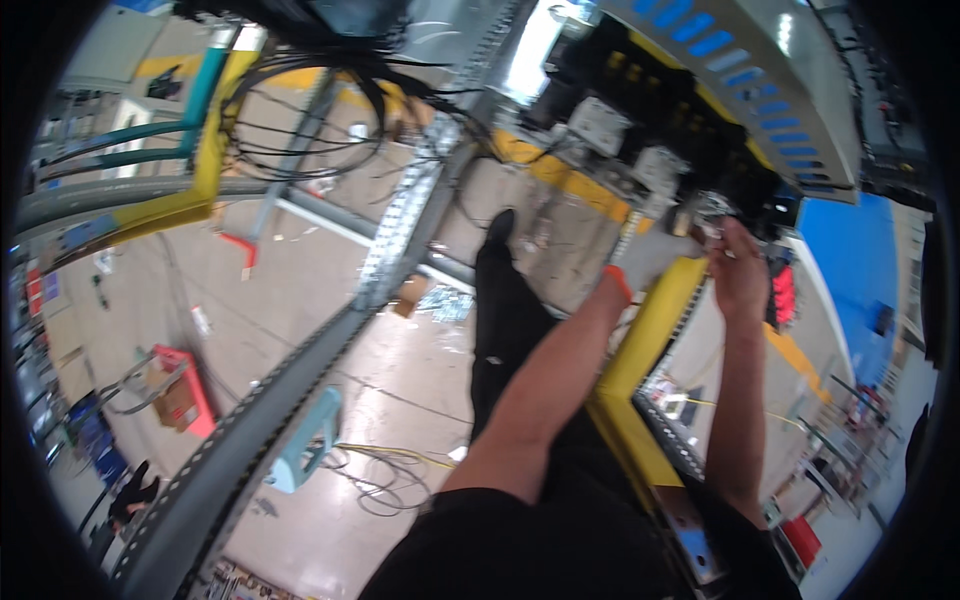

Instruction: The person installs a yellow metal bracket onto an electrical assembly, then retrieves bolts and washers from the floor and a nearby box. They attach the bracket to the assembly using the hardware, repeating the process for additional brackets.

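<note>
My left hand [655, 257], in a pale glove with an orange cuff, reaches to the lower edge of a black electrical assembly [690, 135]. Its fingers are drawn together, blurred, against a small fitting there. Beside it my bare right hand [741, 275] has bent fingers closed at a shiny metal piece [712, 207]; what lies between them is too blurred to name. Under my left wrist a yellow-sleeved busbar [655, 325] slants down and bends towards its bare metal end with holes [692, 540]. Pale terminal blocks [598, 125] sit above the hands.
A perforated steel frame beam [330, 345] runs diagonally at left. Black cables [310, 110] hang in coils near another yellow busbar [207, 150]. A vented metal panel [760, 80] overhangs at upper right. On the floor are a red bin [185, 390], a teal stool-like item [305, 440] and loose cable [385, 480].
</note>
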Demonstrator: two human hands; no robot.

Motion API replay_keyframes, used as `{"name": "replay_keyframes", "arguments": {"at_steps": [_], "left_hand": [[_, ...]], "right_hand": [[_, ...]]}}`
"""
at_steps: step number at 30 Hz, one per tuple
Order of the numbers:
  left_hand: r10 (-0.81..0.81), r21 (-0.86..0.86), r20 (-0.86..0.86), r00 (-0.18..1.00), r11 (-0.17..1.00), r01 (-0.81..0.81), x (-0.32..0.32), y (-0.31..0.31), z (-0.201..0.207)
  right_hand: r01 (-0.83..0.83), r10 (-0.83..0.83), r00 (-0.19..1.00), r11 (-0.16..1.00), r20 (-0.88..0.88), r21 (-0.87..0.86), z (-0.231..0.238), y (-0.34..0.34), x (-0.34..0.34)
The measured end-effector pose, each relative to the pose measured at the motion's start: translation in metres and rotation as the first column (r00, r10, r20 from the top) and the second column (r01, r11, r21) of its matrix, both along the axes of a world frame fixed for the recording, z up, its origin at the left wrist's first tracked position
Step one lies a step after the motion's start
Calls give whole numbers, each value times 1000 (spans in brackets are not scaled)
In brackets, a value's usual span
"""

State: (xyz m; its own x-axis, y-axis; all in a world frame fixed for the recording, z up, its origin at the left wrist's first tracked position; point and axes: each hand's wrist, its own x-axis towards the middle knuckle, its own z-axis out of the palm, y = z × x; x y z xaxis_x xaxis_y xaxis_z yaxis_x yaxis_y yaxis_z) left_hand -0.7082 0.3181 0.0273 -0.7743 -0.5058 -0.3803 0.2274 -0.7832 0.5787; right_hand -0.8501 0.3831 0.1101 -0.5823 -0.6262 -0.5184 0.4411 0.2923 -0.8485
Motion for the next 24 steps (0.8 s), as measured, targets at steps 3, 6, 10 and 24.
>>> {"name": "replay_keyframes", "arguments": {"at_steps": [3,6,10,24], "left_hand": [[159,29,-76,984,987,-157,-1,-1,1],[172,23,-101,980,985,-171,7,-3,10],[118,43,-84,989,993,-114,13,-6,21],[66,54,-94,993,997,-62,8,-6,10]], "right_hand": [[66,-67,998,992,-8,-111,-3,-21,14],[97,-104,989,993,-107,-67,-2,-28,23],[11,-16,999,995,-47,-97,-8,-20,6],[183,-184,981,983,66,12,13,-39,40]]}}
